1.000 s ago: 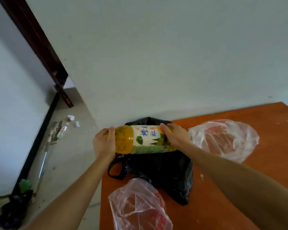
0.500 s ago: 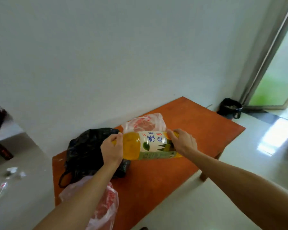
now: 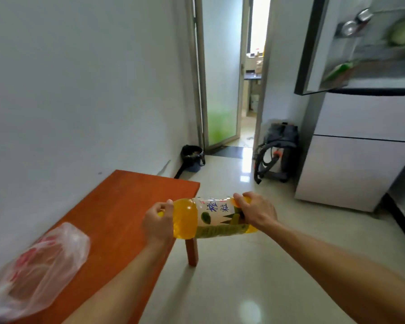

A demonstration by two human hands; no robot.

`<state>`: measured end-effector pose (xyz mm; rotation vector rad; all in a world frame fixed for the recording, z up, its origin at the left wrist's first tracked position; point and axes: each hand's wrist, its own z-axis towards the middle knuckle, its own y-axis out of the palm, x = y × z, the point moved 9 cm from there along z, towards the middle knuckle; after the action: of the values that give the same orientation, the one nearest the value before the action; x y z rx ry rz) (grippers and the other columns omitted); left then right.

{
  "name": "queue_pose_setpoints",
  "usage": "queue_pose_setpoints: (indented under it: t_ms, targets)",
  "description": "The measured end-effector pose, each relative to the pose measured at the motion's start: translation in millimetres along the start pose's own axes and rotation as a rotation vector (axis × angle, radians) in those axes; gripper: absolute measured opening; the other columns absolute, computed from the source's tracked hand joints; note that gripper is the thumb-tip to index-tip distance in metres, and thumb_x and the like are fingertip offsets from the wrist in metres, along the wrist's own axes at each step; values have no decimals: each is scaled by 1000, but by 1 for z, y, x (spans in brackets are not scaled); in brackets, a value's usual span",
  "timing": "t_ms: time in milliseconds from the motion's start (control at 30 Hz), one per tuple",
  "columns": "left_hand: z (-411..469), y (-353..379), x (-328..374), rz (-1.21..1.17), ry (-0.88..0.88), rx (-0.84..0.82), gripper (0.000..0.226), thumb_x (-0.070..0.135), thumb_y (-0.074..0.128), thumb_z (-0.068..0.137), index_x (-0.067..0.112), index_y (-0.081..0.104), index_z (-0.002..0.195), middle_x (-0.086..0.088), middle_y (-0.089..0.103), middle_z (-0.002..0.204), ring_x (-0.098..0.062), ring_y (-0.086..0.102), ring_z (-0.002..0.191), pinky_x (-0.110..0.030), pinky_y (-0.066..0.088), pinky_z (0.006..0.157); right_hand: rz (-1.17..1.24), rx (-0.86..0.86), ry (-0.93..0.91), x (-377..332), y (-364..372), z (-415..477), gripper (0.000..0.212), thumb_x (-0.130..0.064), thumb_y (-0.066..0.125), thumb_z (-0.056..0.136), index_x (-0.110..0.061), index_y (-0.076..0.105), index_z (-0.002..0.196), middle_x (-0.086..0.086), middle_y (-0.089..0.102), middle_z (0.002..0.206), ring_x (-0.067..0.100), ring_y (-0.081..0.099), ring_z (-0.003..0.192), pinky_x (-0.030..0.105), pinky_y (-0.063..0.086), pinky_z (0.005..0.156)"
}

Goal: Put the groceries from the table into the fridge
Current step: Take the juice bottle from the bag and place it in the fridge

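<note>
Orange juice fills the large plastic bottle (image 3: 208, 217), held sideways in mid-air at the centre of the frame, over the table's near corner. The left hand (image 3: 158, 222) curls round its left end; the right hand (image 3: 257, 210) grasps its right end. The wooden table (image 3: 117, 206) at lower left carries a clear plastic bag (image 3: 40, 265). The fridge (image 3: 360, 146) stands at right, its upper compartment open.

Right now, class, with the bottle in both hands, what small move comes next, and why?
Probably carry the bottle toward the fridge: the left hand and right hand grip its ends, it is already off the table, and the fridge's top looks open.
</note>
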<state>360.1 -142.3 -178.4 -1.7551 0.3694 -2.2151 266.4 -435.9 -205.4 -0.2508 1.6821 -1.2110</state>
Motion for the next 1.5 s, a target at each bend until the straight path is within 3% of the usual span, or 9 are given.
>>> queue_pose_setpoints:
  t_ms: [133,233,400,467,667,767,967,1167,1500]
  targets:
    - [32,127,37,-66,44,-194,43,53,44,81,15,63,74,-2,62,68,-19,58,66,-30,45,54,18,83,161,84,-50,49,58,-68,35,91,-26,62,122,2,68,105,22,60,91,31,47,74]
    - [48,228,78,-101,81,-365,48,57,44,82,14,65,84,-4,64,75,-20,62,71,-30,51,58,50,176,278,151,-98,77,58,-68,34,92,-25,62,118,0,67,98,19,61,87,31,50,74]
    - [44,361,142,-91,155,-485,28,39,52,95,14,63,97,-6,63,93,-23,60,85,-35,54,72,26,308,420,241,-173,101,60,-67,34,92,-21,60,122,2,67,103,16,58,84,29,46,69]
    - [36,420,167,-99,170,-546,20,38,52,95,19,60,95,-4,62,94,-22,59,86,-33,51,72,12,359,487,285,-205,110,58,-66,35,92,-22,61,121,3,68,105,16,55,83,29,40,68]
    - [6,591,235,-135,200,-701,20,41,51,94,24,60,91,-2,63,91,-21,59,85,-35,50,72,12,441,618,416,-289,153,57,-64,36,93,-22,58,125,6,65,117,23,60,101,30,40,75]
    - [-6,666,279,-151,224,-751,20,39,51,95,23,59,86,1,59,83,-20,57,82,-34,48,70,0,470,645,471,-340,186,57,-64,37,93,-22,58,126,5,65,116,22,60,100,30,42,76]
    - [3,776,363,-241,240,-722,37,52,44,82,20,64,83,0,61,78,-16,57,75,-38,49,70,-81,545,610,538,-449,272,54,-65,36,92,-26,59,122,2,67,107,19,61,92,31,48,76]
    - [48,876,424,-275,282,-698,24,32,52,95,16,63,81,-2,61,78,-17,57,76,-32,47,65,-83,590,573,581,-512,379,47,-62,39,93,-27,60,117,5,67,107,24,60,92,30,42,73]
    - [172,1026,541,-413,363,-612,23,29,52,96,16,62,79,-1,60,74,-13,56,70,-26,41,57,-94,707,442,606,-632,596,46,-64,38,90,-33,58,117,2,68,103,24,63,91,32,47,76]
